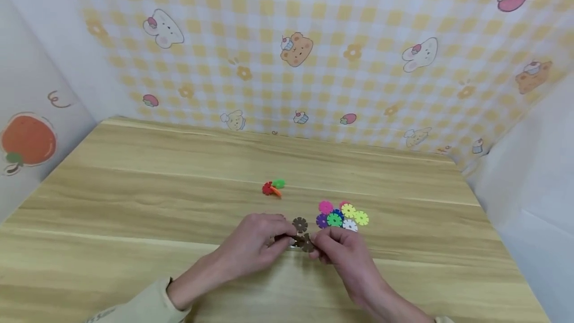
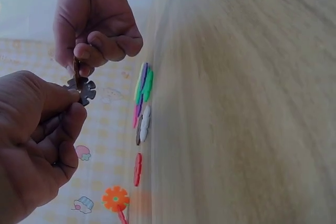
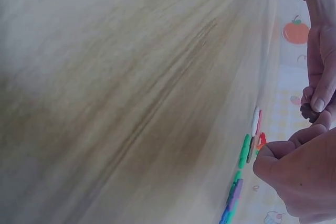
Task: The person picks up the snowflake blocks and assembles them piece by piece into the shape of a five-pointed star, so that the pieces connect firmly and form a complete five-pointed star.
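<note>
Both hands meet over the table, working on brown notched snowflake discs. My left hand (image 1: 260, 243) pinches one brown snowflake disc between thumb and fingers. My right hand (image 1: 343, 258) pinches another from the opposite side. Between the fingertips, one brown disc (image 1: 307, 243) faces the head camera. In the left wrist view, a brown disc (image 2: 88, 93) at the left fingertips crosses an edge-on brown disc (image 2: 77, 68) at the right fingertips. I cannot tell how far they are slotted together. Just beyond the hands lies a loose brown disc (image 1: 300, 225).
Right of centre lies a loose group of snowflake discs: pink (image 1: 326, 207), purple (image 1: 321, 221), green (image 1: 334, 220), yellow (image 1: 361, 218) and white (image 1: 350, 225). Farther back stands a joined red, orange and green piece (image 1: 268, 188). A checked cloth (image 1: 269, 88) hangs behind the wooden table (image 1: 157, 198).
</note>
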A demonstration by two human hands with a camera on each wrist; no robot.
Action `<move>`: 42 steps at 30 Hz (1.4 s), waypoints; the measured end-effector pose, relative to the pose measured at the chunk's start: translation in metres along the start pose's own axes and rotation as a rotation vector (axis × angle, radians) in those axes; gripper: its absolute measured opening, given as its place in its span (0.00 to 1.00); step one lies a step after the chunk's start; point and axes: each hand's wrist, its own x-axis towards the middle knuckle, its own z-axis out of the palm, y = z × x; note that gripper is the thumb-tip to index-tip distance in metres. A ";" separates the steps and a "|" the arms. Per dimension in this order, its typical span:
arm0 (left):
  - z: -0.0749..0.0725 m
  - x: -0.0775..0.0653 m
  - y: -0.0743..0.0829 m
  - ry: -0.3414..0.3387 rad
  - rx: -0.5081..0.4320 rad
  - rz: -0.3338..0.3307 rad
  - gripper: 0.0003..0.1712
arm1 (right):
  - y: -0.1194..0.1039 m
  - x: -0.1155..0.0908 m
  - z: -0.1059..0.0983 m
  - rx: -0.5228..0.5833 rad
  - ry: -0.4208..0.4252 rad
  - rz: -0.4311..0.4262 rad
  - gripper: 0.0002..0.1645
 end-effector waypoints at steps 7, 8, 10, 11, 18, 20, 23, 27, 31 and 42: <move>0.003 -0.001 0.001 0.087 -0.087 -0.160 0.09 | 0.000 0.006 0.000 0.000 -0.020 0.000 0.13; 0.003 0.000 0.001 0.093 -0.092 -0.171 0.09 | 0.001 0.007 0.000 -0.002 -0.022 0.003 0.14; 0.004 0.000 0.000 0.093 -0.099 -0.192 0.09 | 0.003 0.008 -0.001 -0.008 -0.026 0.006 0.14; 0.004 0.001 -0.001 0.091 -0.100 -0.198 0.09 | 0.004 0.009 -0.002 -0.011 -0.024 0.007 0.15; -0.001 -0.004 -0.008 0.140 -0.034 -0.178 0.10 | 0.009 0.007 -0.006 -0.073 0.053 -0.001 0.18; -0.003 -0.007 -0.011 0.172 0.004 -0.170 0.11 | 0.012 0.005 -0.011 -0.107 0.081 0.003 0.17; -0.006 -0.011 -0.015 0.203 0.043 -0.136 0.11 | 0.018 0.002 -0.024 -0.155 0.103 0.014 0.16; -0.008 -0.014 -0.017 0.223 0.061 -0.076 0.10 | 0.024 0.000 -0.045 -0.216 0.120 0.049 0.17; -0.009 -0.015 -0.017 0.232 0.065 -0.061 0.10 | 0.025 0.002 -0.066 -0.248 0.173 0.077 0.16; -0.012 -0.019 -0.017 0.249 0.059 -0.053 0.11 | 0.028 0.018 -0.101 -0.689 0.281 -0.112 0.28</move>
